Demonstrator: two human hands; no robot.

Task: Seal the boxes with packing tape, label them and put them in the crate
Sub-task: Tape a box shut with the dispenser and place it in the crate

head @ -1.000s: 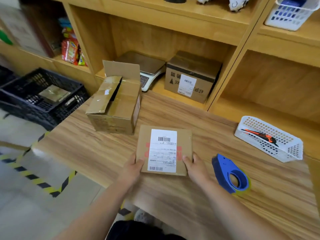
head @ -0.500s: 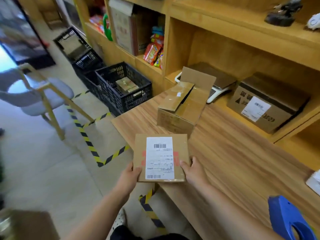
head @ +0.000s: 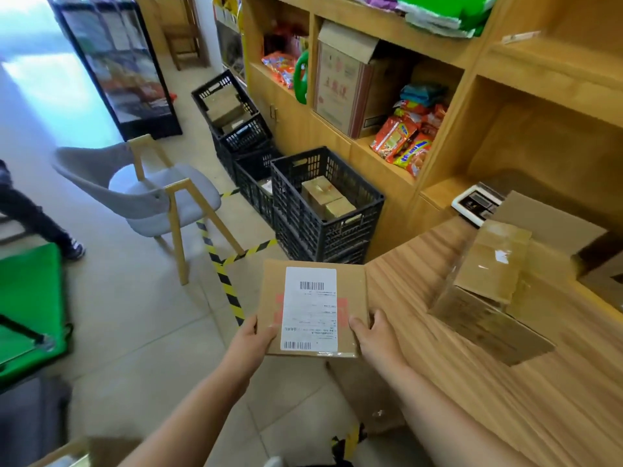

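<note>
Left hand and right hand pinch near corners of the labelled box. Black crate lies at twelve o'clock; a corner-only grip may let the box tip and fall short.

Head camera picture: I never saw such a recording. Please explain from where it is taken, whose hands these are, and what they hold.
There is no machine. A person wears the camera on the head, so it looks down at their own arms. The left hand and the right hand grip a cardboard box bearing a white shipping label, held above the floor beside the wooden table. On the table lies a second cardboard box, shiny with tape. Ahead stands a black crate with boxes inside.
</note>
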